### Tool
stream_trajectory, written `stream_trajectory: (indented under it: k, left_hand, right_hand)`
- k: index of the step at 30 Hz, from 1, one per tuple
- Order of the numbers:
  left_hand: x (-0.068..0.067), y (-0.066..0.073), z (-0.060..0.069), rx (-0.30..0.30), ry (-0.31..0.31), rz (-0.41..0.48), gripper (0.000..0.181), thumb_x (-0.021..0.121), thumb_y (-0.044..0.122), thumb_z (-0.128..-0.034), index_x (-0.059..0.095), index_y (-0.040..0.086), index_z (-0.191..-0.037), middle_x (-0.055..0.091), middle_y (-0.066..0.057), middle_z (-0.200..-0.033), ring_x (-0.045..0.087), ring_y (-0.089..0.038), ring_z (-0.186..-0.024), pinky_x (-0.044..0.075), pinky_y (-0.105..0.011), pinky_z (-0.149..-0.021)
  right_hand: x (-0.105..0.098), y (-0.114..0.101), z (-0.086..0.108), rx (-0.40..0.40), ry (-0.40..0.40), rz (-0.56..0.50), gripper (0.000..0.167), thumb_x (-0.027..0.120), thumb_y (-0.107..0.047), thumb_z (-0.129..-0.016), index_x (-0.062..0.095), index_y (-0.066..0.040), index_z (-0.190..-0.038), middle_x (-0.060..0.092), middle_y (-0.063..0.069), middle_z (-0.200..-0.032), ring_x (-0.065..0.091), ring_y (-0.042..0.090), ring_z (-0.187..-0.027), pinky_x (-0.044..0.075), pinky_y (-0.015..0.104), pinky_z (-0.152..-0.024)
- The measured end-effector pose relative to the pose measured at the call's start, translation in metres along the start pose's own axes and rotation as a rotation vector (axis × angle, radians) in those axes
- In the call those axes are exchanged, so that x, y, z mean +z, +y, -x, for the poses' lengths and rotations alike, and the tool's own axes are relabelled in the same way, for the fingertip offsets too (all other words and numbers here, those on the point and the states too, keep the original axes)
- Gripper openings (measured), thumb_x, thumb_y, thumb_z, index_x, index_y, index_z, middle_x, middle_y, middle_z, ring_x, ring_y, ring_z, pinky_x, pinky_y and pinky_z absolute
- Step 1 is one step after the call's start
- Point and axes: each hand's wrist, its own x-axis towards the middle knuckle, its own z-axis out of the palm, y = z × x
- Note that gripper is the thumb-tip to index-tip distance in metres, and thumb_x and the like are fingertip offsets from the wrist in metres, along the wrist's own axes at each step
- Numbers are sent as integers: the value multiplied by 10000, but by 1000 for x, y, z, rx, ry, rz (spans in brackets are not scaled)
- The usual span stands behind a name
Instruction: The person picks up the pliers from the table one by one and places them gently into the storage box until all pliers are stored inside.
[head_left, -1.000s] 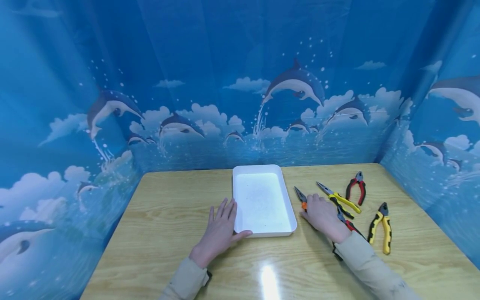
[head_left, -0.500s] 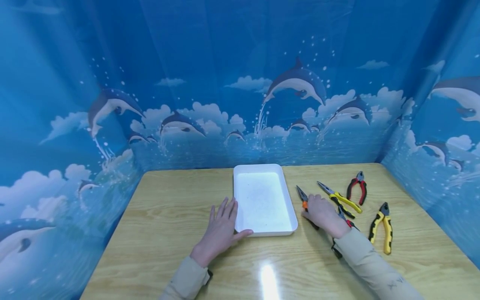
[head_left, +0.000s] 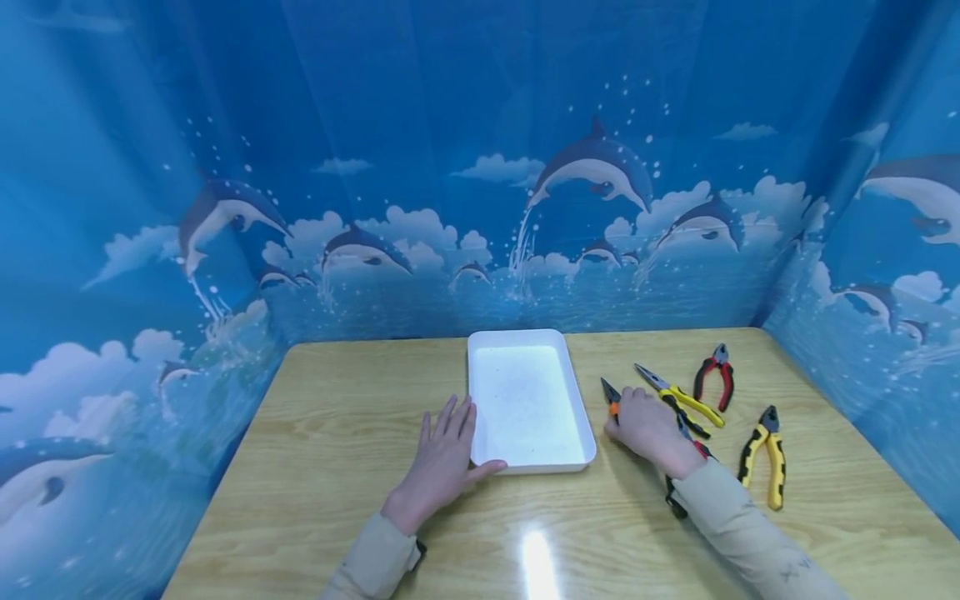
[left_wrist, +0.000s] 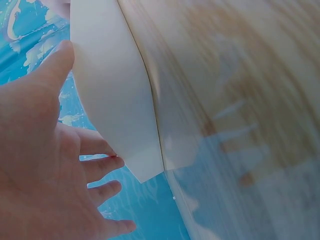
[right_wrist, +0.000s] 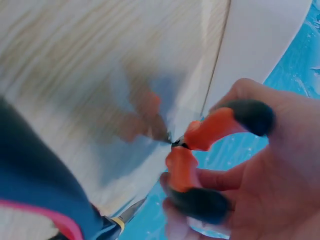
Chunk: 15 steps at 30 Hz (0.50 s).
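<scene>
Right of the white tray (head_left: 528, 468), my right hand (head_left: 647, 425) grips pliers with orange and black handles (head_left: 614, 409); their dark nose points away and left. In the right wrist view the orange handles (right_wrist: 210, 129) are spread, with the thumb on one and fingers of the right hand (right_wrist: 272, 185) at the other. My left hand (head_left: 438, 467) rests against the tray's left side, fingers spread and thumb at its near corner. The left wrist view shows the left hand (left_wrist: 45, 150) touching the tray's wall (left_wrist: 115, 90).
Yellow and black long-nose pliers (head_left: 693, 406), small red and black pliers (head_left: 726, 379) and yellow and black pliers (head_left: 776, 467) lie on the wooden table (head_left: 300, 467). Red-handled pliers (head_left: 702, 449) lie partly under my right forearm. A blue dolphin curtain (head_left: 420, 275) surrounds the table.
The tip of the orange-handled pliers has shifted slightly right and nearer to me, with my right hand around the handles. My left hand and the tray look almost unmoved.
</scene>
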Motion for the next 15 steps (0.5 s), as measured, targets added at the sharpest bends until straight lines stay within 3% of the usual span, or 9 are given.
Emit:
stream_trajectory:
  k: [8, 15]
  left_hand:
    - [0, -1, 2, 10, 10, -1, 991, 592, 663, -917, 304, -30, -1564, 261, -214, -1641, 171, -420, -1528, 156, -688, -1195]
    - [1, -2, 2, 23, 19, 6, 987, 602, 656, -916, 319, -39, -1557, 276, -215, -1636, 178, -425, -1525, 169, -695, -1188]
  right_hand:
    - [-5, -3, 5, -17, 246, -52, 350, 625, -246, -895, 501, 81, -921, 479, 167, -770, 464, 252, -596, 387, 331, -392]
    - [-8, -13, 12, -93, 480, -22, 359, 706, -229, -848, 505, 64, -898, 487, 170, -770, 438, 250, -573, 363, 343, -380]
